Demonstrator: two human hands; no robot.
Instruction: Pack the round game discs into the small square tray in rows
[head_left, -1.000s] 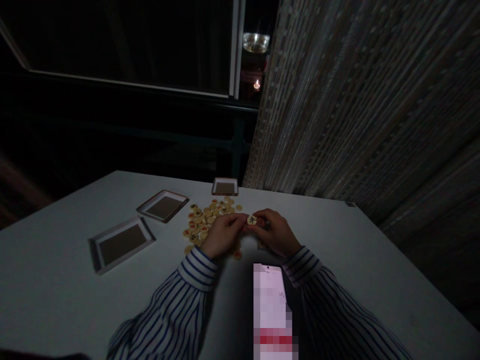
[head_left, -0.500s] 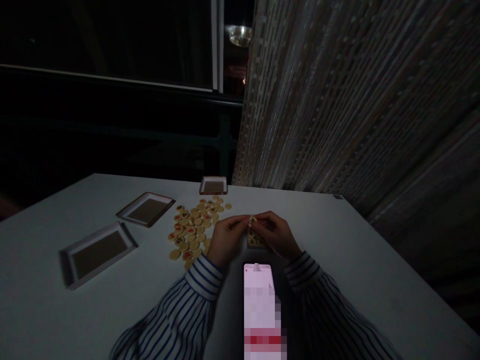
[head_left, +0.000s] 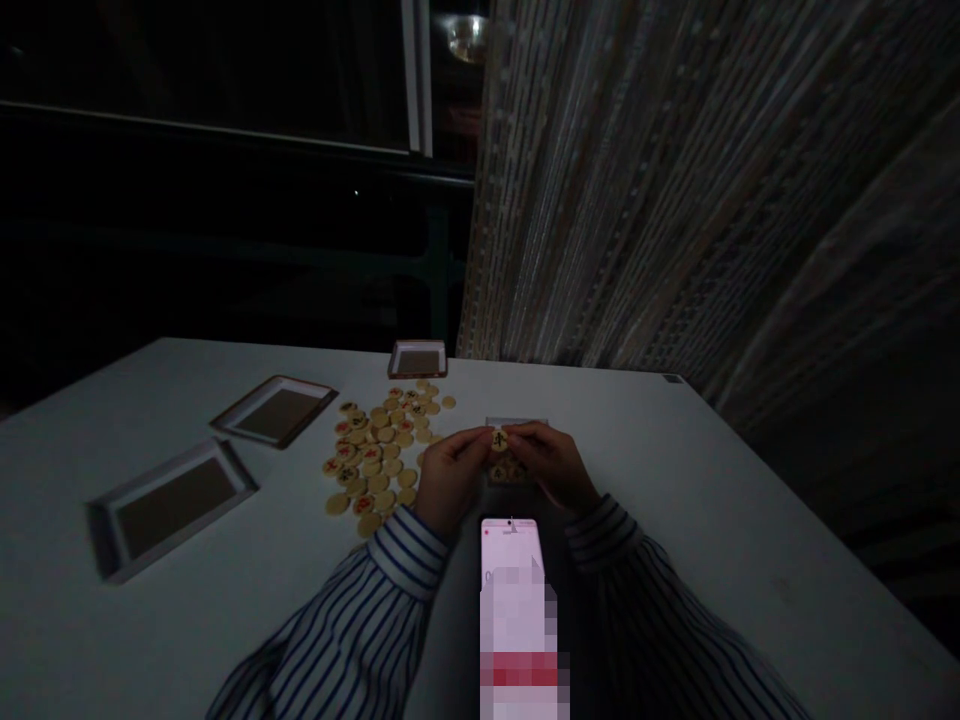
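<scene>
Both my hands meet over the white table (head_left: 675,500) and pinch one round wooden game disc (head_left: 499,439) between their fingertips. My left hand (head_left: 450,475) grips it from the left, my right hand (head_left: 551,462) from the right. Just under the disc sits a small tray (head_left: 513,466) holding a few more discs. A loose heap of several similar discs (head_left: 379,450), some with red marks and some with black, lies to the left of my left hand. A lit phone (head_left: 517,610) lies between my striped sleeves.
Two shallow box halves lie at the left, one near (head_left: 169,505) and one farther back (head_left: 274,410). A smaller box (head_left: 417,359) stands behind the heap. A beaded curtain (head_left: 675,200) hangs at the right, behind the table's far edge. The room is dark.
My view has swung slightly right, so everything sits further left in frame. My hands keep pinching the disc and have held it over the small tray.
</scene>
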